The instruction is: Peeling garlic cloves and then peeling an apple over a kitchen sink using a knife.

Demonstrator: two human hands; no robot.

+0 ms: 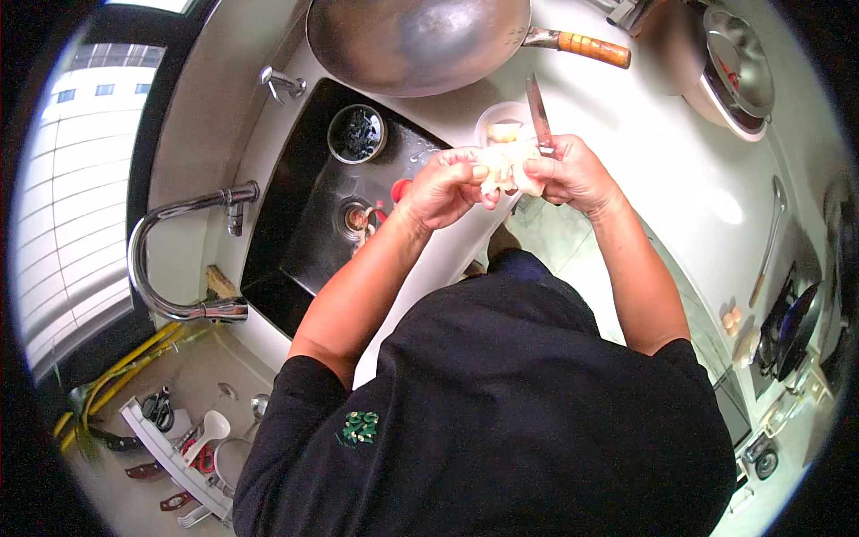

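Note:
My left hand (439,186) grips a pale, knobbly piece of food (504,166), perhaps ginger root; glare washes out its detail. My right hand (578,173) is closed around a small knife (537,107), its blade pointing up and away from me. The right thumb also presses against the food's right side. Just beyond both hands stands a clear plastic bowl (484,119) on the counter's edge, with pale yellow pieces (503,131) in it. My fingers hide most of the knife's handle.
A large wok (416,47) stands at the back. Left lies a dark sink (305,245) holding a bowl of dark soaking food (357,134), a red object (401,190) and scraps at the drain. A curved faucet (137,248) overhangs it. Metal basins (745,60) and eggs (731,321) sit right.

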